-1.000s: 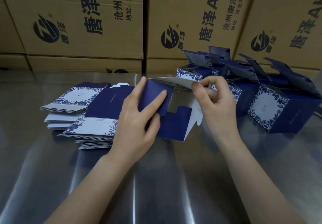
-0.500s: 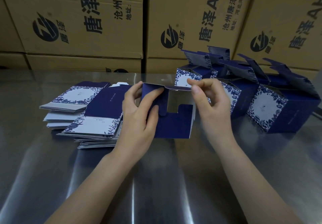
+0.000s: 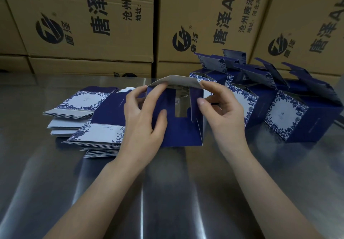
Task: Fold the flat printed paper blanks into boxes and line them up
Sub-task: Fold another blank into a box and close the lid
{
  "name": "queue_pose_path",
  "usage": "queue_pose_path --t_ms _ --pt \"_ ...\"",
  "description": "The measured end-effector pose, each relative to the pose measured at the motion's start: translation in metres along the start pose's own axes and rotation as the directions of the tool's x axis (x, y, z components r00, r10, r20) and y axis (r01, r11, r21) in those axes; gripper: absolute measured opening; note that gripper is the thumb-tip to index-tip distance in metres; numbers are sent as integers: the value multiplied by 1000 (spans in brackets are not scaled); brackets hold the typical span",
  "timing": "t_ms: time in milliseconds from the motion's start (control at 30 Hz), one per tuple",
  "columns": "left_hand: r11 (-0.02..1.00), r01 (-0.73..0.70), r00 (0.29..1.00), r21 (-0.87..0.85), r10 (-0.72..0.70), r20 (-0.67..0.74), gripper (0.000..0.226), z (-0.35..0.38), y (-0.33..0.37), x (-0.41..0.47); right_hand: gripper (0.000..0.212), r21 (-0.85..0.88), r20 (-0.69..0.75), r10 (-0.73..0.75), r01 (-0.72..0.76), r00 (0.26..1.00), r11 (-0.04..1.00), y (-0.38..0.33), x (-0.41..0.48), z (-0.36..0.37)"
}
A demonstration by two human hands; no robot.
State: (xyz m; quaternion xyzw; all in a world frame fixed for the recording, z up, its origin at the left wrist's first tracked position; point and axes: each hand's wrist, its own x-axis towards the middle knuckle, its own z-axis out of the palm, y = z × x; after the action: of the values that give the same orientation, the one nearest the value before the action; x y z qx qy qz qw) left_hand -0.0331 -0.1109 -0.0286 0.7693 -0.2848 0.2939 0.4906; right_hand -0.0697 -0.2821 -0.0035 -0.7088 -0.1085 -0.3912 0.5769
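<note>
Table [image 3: 167, 192]: folded boxes [image 3: 290, 116] stand done; stacked blanks [image 3: 89, 127] await; left hand [image 3: 143, 125] and right hand [image 3: 225, 114] pinch one half-folded blank [image 3: 180, 129].

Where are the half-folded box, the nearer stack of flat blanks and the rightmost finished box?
half-folded box [image 3: 180, 130], head view, blue front panel.
nearer stack of flat blanks [image 3: 100, 132], head view, top sheet.
rightmost finished box [image 3: 283, 116], head view, white floral face.

Left hand [image 3: 141, 123], right hand [image 3: 225, 112] pinch box [image 3: 182, 130].

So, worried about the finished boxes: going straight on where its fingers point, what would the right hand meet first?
The right hand points left: first the blank it pinches, then probably the left hand.
</note>
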Motion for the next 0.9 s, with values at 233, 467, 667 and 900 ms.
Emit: queue_pose_path --t_ms 233,467,667,900 --pt "1000 -18 1000 -21 18 2 54 2 -1 -1 49 101 -51 158 -152 986 983 11 -1 6" --pt "997 -50 998 -60 47 -50 53 2 3 -1 36 217 29 186 -187 982 958 17 -2 8" --pt "988 -37 991 -151 17 -129 52 2 3 -1 34 218 51 110 -119 993 969 20 -6 13" --pt "987 -18 992 -161 -3 -129 78 -1 4 -1 34 188 31 81 -85 996 978 21 -5 14"
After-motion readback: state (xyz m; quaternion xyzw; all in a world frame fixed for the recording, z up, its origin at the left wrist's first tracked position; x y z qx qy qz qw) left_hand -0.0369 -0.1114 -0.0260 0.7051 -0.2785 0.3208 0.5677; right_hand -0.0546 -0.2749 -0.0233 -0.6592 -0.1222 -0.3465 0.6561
